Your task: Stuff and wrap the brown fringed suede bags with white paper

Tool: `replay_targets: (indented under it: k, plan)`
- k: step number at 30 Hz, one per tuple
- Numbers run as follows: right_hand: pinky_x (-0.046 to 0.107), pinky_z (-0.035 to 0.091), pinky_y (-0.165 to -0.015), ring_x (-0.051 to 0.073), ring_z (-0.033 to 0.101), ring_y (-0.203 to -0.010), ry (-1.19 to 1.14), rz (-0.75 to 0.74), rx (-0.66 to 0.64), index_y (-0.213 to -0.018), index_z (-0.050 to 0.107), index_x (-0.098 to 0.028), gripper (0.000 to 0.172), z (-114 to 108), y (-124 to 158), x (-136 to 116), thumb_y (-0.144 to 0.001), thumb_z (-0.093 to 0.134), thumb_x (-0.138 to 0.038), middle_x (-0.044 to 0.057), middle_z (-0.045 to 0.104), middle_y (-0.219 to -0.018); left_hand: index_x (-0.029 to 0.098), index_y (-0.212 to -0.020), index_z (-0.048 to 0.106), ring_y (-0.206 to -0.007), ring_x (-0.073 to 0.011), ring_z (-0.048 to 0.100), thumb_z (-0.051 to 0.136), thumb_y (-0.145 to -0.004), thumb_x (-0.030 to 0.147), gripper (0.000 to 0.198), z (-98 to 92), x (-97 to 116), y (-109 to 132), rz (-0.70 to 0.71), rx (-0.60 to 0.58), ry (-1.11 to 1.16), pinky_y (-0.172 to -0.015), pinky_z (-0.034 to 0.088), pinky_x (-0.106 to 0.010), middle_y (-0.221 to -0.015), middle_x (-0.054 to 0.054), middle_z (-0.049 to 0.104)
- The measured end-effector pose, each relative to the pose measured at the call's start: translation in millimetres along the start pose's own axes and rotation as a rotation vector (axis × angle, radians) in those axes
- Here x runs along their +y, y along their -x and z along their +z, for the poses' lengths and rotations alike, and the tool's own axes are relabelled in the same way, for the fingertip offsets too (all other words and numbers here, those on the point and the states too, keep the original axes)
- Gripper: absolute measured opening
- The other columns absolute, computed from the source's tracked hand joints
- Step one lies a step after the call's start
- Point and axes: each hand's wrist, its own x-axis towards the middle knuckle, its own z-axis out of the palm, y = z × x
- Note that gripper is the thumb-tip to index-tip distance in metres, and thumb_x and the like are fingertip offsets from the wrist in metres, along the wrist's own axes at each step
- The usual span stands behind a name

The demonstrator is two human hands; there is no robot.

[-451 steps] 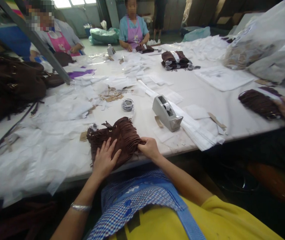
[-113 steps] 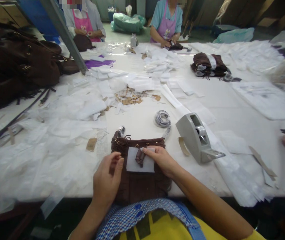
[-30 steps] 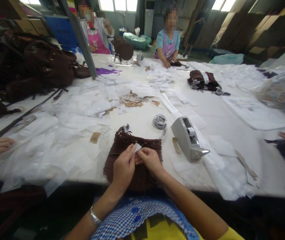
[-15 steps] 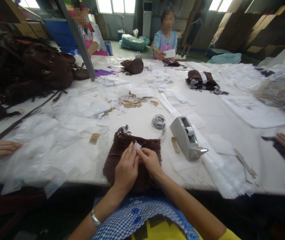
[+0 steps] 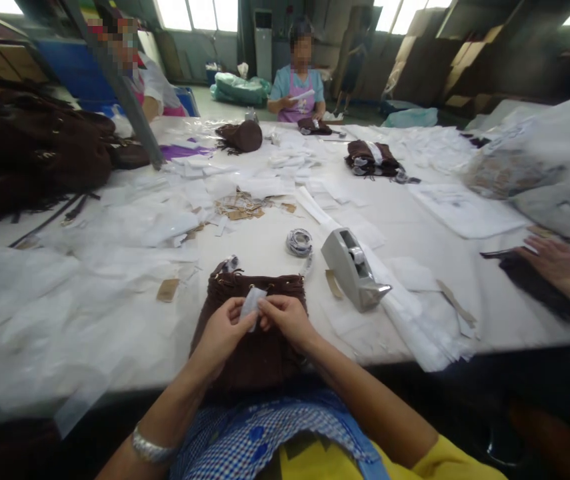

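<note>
A dark brown fringed bag [image 5: 265,360] lies on the table's near edge, right in front of me. Over its upper part, a small piece of white tissue paper [image 5: 253,301] is pinched between my two hands. My left hand [image 5: 222,330] grips its left side, thumb on top. From the right, the fingertips of my right hand [image 5: 287,320] press on its other edge. What the paper covers is hidden. A wrapped, coiled strap [image 5: 299,243] lies above the bag's right corner. To the right stands a grey tape dispenser [image 5: 352,270].
Thin white sheets [image 5: 415,327] stretch beyond the dispenser. Clear plastic bags [image 5: 29,313] cover the left side. Brown tags [image 5: 245,205] lie mid-table. A folded brown bag [image 5: 372,159] sits further back. A co-worker's hand [image 5: 555,263] is at the right; another person [image 5: 297,93] works opposite.
My hands have drawn slightly apart, and more of the white paper shows between them. The view has swung a little to the right. The co-worker's hand at the left has left the picture.
</note>
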Motion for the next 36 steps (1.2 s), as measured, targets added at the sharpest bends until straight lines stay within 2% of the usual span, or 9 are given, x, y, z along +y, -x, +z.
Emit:
replay_targets:
  k: [3,5,8,11,14,20,25,30,36]
  plan:
    - [0.028,0.053,-0.064,0.015,0.063,-0.059,0.242,-0.101,0.022,-0.079,0.072,-0.020,0.040,-16.6,9.8,-19.0,-0.086,0.059,-0.056,0.002,0.069,-0.069,0.016,-0.110,0.064,-0.094,-0.0202,0.069,0.079,-0.073,0.045,0.050,5.1,-5.5,2.3,-0.002,0.049,0.036,-0.084,0.053,-0.029,-0.104,-0.008,0.074]
    - [0.035,0.052,-0.086,0.021,0.068,-0.082,0.476,-0.278,0.248,-0.095,0.075,-0.025,0.031,-45.3,23.6,-38.4,-0.090,0.058,-0.050,0.006,0.074,-0.093,0.018,-0.114,0.063,-0.090,-0.0182,0.069,0.079,-0.072,0.045,0.053,6.4,-8.5,4.9,-0.017,0.076,0.065,-0.083,0.053,-0.028,-0.103,-0.005,0.074]
    - [0.041,0.034,-0.112,0.028,0.056,-0.121,0.740,-0.458,0.695,-0.112,0.073,-0.027,0.031,-109.5,47.8,-64.1,-0.089,0.061,-0.044,0.009,0.067,-0.121,0.019,-0.116,0.062,-0.089,-0.0179,0.070,0.081,-0.070,0.045,0.056,7.2,-11.4,8.8,-0.044,0.108,0.107,-0.084,0.055,-0.028,-0.099,-0.003,0.074]
    - [0.047,0.025,-0.117,0.031,0.043,-0.135,0.935,-0.343,0.868,-0.099,0.077,-0.021,0.032,-171.8,62.0,-72.6,-0.085,0.063,-0.046,0.012,0.057,-0.138,0.019,-0.115,0.063,-0.091,-0.0191,0.070,0.083,-0.068,0.044,0.057,8.2,-13.4,9.9,-0.046,0.130,0.124,-0.085,0.056,-0.030,-0.101,-0.004,0.073]
    - [0.047,0.027,-0.115,0.030,0.048,-0.132,0.792,-0.124,0.769,-0.082,0.078,-0.020,0.036,-204.3,62.3,-68.2,-0.085,0.060,-0.051,0.012,0.060,-0.136,0.019,-0.115,0.062,-0.091,-0.0191,0.070,0.084,-0.067,0.043,0.058,9.3,-15.6,8.6,-0.047,0.145,0.137,-0.084,0.057,-0.029,-0.101,-0.004,0.073]
    - [0.045,0.032,-0.110,0.031,0.048,-0.133,0.199,-0.100,0.712,-0.077,0.078,-0.019,0.032,-198.5,60.7,-70.5,-0.074,0.072,-0.051,0.010,0.062,-0.135,0.021,-0.115,0.062,-0.092,-0.0180,0.071,0.085,-0.066,0.042,0.058,9.4,-19.0,9.2,-0.048,0.147,0.161,-0.085,0.057,-0.027,-0.102,-0.003,0.074]
    - [0.037,0.041,-0.101,0.028,0.057,-0.122,0.143,-0.170,0.779,-0.080,0.080,-0.019,0.029,-187.6,87.2,-80.2,-0.068,0.081,-0.045,0.010,0.069,-0.121,0.022,-0.115,0.063,-0.094,-0.0176,0.070,0.084,-0.068,0.044,0.056,8.2,-20.9,9.4,-0.046,0.155,0.145,-0.087,0.056,-0.026,-0.107,-0.003,0.073]
    - [0.029,0.052,-0.081,0.018,0.068,-0.089,0.072,-0.005,0.740,-0.091,0.079,-0.018,0.037,-185.0,110.1,-73.1,-0.067,0.083,-0.046,0.009,0.075,-0.097,0.022,-0.118,0.062,-0.094,-0.0186,0.071,0.084,-0.067,0.045,0.060,6.9,-22.9,7.3,-0.065,0.143,0.141,-0.087,0.057,-0.027,-0.107,-0.004,0.073]
    - [0.020,0.050,-0.054,0.010,0.061,-0.061,0.118,0.085,0.825,-0.084,0.077,-0.014,0.038,-194.4,110.0,-48.7,-0.064,0.084,-0.045,0.008,0.074,-0.080,0.022,-0.117,0.063,-0.092,-0.0184,0.071,0.084,-0.067,0.043,0.058,7.0,-23.0,6.5,-0.060,0.141,0.154,-0.086,0.057,-0.028,-0.105,-0.003,0.074]
